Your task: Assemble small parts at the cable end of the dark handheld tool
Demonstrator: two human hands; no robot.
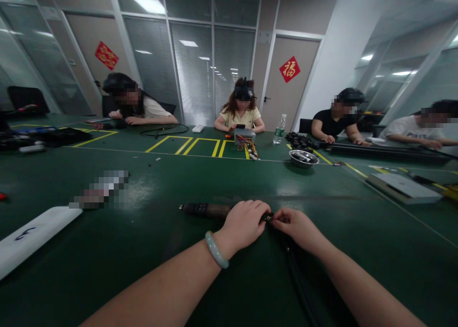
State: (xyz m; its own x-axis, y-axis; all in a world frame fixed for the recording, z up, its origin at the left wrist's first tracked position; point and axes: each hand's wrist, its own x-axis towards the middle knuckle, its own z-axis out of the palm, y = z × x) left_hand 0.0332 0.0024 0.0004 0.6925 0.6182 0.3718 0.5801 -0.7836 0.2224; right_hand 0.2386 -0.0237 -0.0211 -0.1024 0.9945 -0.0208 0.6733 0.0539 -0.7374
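On the green table lies an electric screwdriver (pixel 211 210) with a black front collar, a short metal tip pointing left and a brownish body. My left hand (pixel 246 219), with a pale green bangle at its wrist, is closed over the rear part of it and hides that part. Close beside it, my right hand (pixel 291 224) pinches the small plug end of a cable (pixel 269 217) at the screwdriver's tail. Whether the plug sits in the tail, I cannot tell. From below my right hand a thick black cable (pixel 298 279) runs toward the near edge.
A long white case (pixel 36 236) lies at the left. Farther off are a metal bowl (pixel 304 158) of dark parts, a water bottle (pixel 279 129), a grey flat box (pixel 404 188) and a bundle of coloured wires (pixel 246 143). Several people sit working across the table.
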